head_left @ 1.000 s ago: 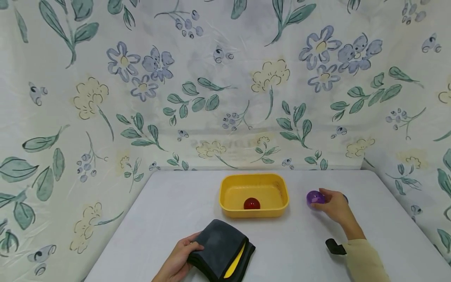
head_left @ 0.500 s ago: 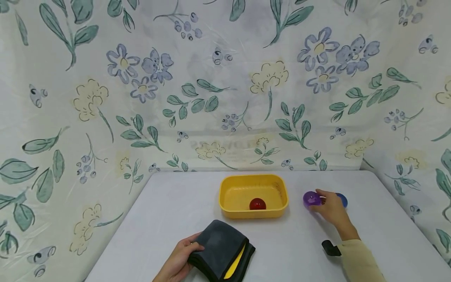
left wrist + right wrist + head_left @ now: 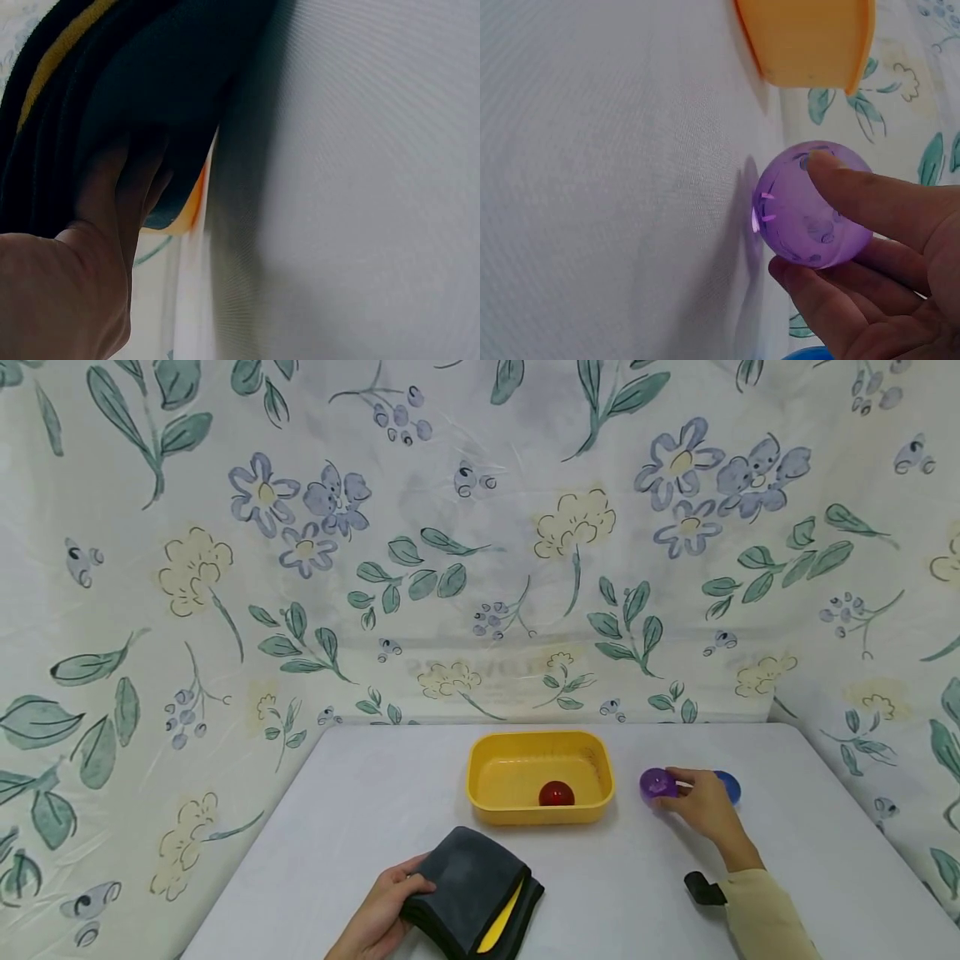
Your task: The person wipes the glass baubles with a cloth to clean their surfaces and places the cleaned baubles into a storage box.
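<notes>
My right hand point(image 3: 705, 806) pinches a see-through purple ball point(image 3: 657, 783) between thumb and fingers, right of the yellow tray point(image 3: 480, 817). In the right wrist view the purple ball point(image 3: 810, 225) is at or just above the table; I cannot tell if it touches. Behind that hand a blue ball point(image 3: 728, 787) is partly hidden. A shiny red ball point(image 3: 557, 793) lies inside the tray, by its front wall. My left hand point(image 3: 384, 906) grips a folded dark grey cloth point(image 3: 468, 881) by its left edge, and a yellow layer shows in the fold. The left wrist view also shows this cloth point(image 3: 165, 75).
The white table point(image 3: 337, 802) reaches back to a flower-printed curtain point(image 3: 450, 610), which also hangs along the sides. A small black piece point(image 3: 705, 888) juts from the right sleeve point(image 3: 765, 910) at the wrist.
My right hand has moved slightly left with the purple ball, uncovering more of the blue ball. The red ball has rolled rightward inside the tray. My left hand and the cloth stay put.
</notes>
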Demonstrator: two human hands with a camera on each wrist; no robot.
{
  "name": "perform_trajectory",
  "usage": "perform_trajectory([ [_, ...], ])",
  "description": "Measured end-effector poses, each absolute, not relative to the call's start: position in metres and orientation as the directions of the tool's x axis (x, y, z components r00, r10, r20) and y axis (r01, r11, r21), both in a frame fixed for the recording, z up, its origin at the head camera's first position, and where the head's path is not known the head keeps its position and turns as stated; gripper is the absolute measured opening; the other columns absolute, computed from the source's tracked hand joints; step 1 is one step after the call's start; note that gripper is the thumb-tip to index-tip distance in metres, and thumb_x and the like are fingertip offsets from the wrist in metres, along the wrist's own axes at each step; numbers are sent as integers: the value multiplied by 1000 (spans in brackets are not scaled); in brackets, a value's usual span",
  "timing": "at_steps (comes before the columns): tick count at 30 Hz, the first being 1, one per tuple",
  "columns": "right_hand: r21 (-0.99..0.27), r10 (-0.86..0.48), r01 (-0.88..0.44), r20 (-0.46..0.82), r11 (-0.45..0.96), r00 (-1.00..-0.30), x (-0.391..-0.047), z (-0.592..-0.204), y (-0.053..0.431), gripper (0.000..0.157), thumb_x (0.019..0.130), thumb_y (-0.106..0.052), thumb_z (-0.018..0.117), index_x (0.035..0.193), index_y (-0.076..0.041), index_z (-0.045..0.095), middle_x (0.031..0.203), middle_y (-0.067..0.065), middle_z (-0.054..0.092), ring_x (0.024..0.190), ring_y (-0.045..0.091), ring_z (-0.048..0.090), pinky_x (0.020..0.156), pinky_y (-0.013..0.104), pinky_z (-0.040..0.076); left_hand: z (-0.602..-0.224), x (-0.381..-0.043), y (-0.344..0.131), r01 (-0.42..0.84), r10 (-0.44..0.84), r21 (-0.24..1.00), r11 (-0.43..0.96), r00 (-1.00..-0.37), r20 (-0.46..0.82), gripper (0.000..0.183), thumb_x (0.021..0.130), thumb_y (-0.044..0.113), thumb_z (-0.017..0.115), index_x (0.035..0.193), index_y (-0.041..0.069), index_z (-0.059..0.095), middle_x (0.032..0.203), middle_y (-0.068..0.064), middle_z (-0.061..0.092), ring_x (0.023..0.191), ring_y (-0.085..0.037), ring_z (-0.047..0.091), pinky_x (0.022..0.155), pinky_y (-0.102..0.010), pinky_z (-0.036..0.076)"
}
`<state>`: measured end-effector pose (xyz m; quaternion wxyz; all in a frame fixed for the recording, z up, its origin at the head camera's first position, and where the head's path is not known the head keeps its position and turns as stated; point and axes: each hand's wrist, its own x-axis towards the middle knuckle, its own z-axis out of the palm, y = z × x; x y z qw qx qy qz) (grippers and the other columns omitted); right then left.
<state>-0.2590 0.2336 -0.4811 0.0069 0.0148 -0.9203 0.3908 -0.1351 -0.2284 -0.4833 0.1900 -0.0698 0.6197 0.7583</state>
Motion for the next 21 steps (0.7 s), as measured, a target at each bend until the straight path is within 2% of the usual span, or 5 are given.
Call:
perform_trajectory([
  [5, -783, -39, -23, -2, 621, -999, -257, -482, 237, 68, 83, -20, 86, 138, 11, 58, 140, 34, 59, 124, 49, 63, 97, 49, 58, -479, -137, -226, -367, 206, 919, -142, -919, -335, 74, 92, 3, 55, 157, -14, 24, 158, -29, 44, 118, -14, 65, 92, -27, 59],
  [15, -887, -83, 2, -46, 462, -995, -250, -457, 227, 78, 84, -43, 83, 146, -4, 57, 144, 21, 62, 131, 40, 62, 106, 49, 53, -450, -144, -218, -320, 206, 940, -121, -934, -292, 71, 96, 8, 54, 159, -10, 25, 165, -31, 29, 124, -14, 62, 94, -27, 58],
  [21, -913, -129, -65, 13, 402, -991, -242, -430, 210, 71, 88, -40, 81, 147, -7, 58, 143, 19, 64, 127, 36, 65, 105, 44, 56, -425, -148, -212, -249, 183, 959, -135, -957, -223, 70, 96, 6, 53, 160, -5, 27, 166, -28, 28, 125, -13, 62, 96, -27, 58],
])
